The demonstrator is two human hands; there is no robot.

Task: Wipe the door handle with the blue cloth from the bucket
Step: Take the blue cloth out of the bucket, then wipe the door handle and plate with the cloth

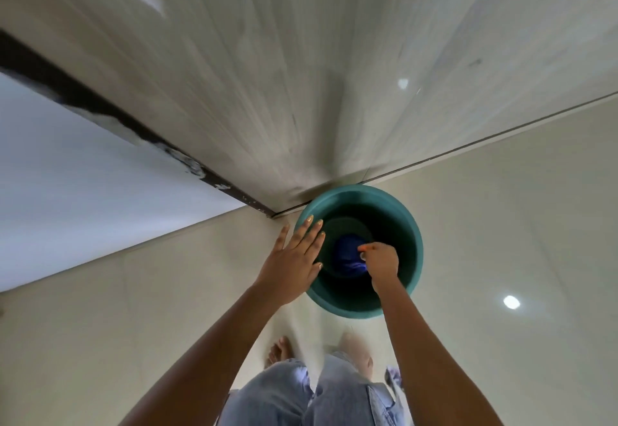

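The right hand point(381, 263) reaches down into the bucket point(413, 241), its fingers curled and pinched together on the blue cloth point(347, 253). The cloth is a deep, saturated blue, bunched into a rumpled lump with paler creases near the fingertips; it lies at the bottom of the bucket, just left of and under the closed fingers, touching them. The left hand point(296, 260) is flat and spread, fingers apart, laid over the bucket's left rim with the fingertips pointing toward the door; whether the palm presses on the rim I cannot tell. The bucket is teal, round and deep, standing on the pale tiled floor point(501, 225) right against the foot of the grey-white door point(301, 74). Bare feet and light denim legs point(334, 392) show below.
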